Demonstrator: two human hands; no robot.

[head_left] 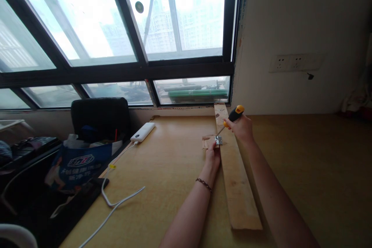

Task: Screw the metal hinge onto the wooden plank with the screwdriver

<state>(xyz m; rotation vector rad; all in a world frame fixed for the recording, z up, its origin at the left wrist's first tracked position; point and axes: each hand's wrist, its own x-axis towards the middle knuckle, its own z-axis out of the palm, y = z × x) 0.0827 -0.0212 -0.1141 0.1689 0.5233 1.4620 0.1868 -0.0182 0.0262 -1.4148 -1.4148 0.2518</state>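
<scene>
My right hand is closed around a screwdriver with a black and yellow handle. Its shaft slants down and left to a small metal hinge. The hinge lies across the left edge of a long wooden board and a short wood block beside it. At the near side of the hinge, my left hand is closed with its fingertips against the block and hinge. Its fingers are partly hidden, and whether the screwdriver tip sits in a screw is too small to tell.
On the wooden table, a white power bank with a white cable lies left of the board. A black chair and a blue bag stand beyond the left edge. The window and wall bound the far side.
</scene>
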